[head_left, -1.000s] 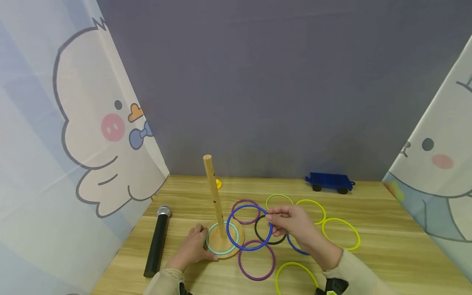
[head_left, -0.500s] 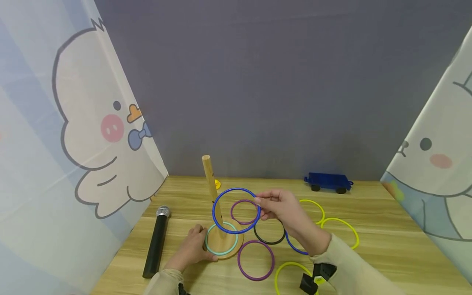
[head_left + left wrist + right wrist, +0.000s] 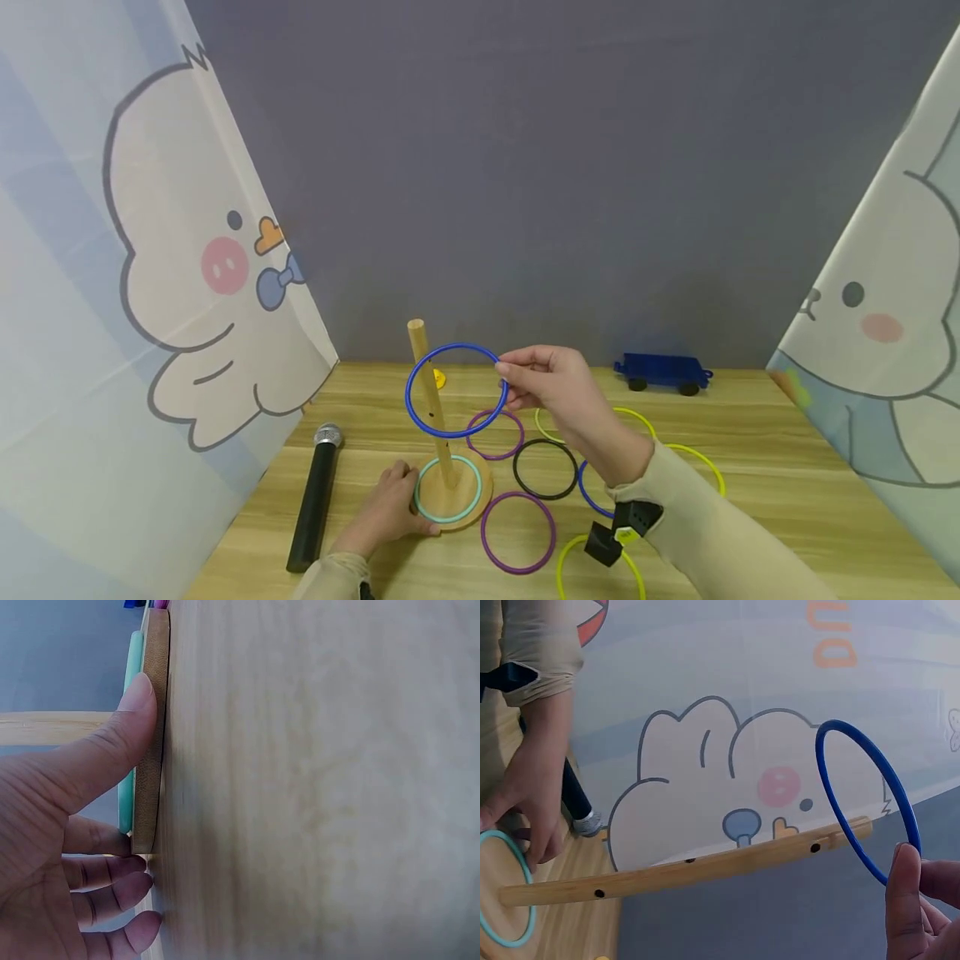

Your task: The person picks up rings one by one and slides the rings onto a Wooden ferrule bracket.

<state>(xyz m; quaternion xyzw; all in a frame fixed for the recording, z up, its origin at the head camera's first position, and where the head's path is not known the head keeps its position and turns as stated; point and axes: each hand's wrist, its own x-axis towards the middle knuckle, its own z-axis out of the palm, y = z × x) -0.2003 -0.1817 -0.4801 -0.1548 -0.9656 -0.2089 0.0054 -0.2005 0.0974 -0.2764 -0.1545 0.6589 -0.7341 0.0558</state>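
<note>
My right hand [image 3: 558,387] pinches a blue ring [image 3: 459,437] between thumb and fingertips, raised above the table. In the head view the ring overlaps the upper part of a wooden post [image 3: 422,342]; in the right wrist view the post's tip shows through it, the ring apart from it. The post rises from the round base [image 3: 486,492] of a ring-toss stand. On this base lies a turquoise ring [image 3: 480,479], around the post's foot. My left hand [image 3: 386,510] grips the base's left edge, thumb [image 3: 124,742] on the near side and index finger around the rim.
Purple rings [image 3: 517,572], a black ring [image 3: 517,475], another blue ring [image 3: 588,500] and several yellow rings [image 3: 708,458] lie right of the stand. A microphone [image 3: 311,504] lies at left. A blue toy wagon [image 3: 663,371] and a small yellow thing [image 3: 440,380] stand near the back.
My right hand has lifted the blue ring up and to the left, from beside the base to the post's upper part. The left hand stays on the base.
</note>
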